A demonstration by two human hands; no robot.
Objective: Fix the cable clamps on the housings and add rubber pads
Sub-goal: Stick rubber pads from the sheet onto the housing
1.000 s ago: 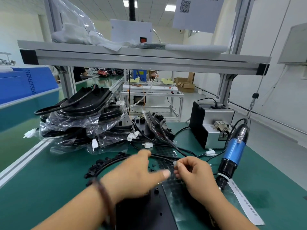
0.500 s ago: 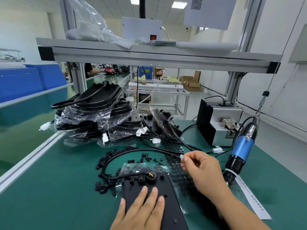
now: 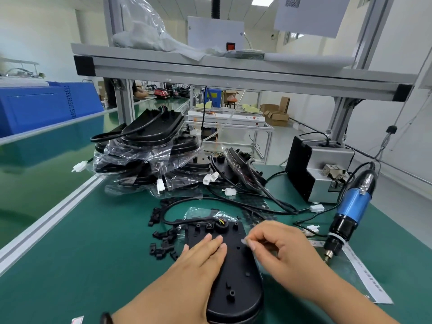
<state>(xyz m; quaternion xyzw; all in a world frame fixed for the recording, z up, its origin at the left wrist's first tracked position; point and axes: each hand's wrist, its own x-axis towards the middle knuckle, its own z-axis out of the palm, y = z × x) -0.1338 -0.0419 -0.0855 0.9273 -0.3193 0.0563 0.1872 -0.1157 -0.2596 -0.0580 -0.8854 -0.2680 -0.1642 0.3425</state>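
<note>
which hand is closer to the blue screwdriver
Right. The right hand, pinching a small pale piece, is over the housing's right edge, just left of the blue screwdriver. The left hand lies flat on the housing, farther left.

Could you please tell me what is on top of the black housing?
The left hand lies flat on the housing; the right hand pinches a small pale piece just over its right edge. Whatever is under the palm is hidden.
</note>
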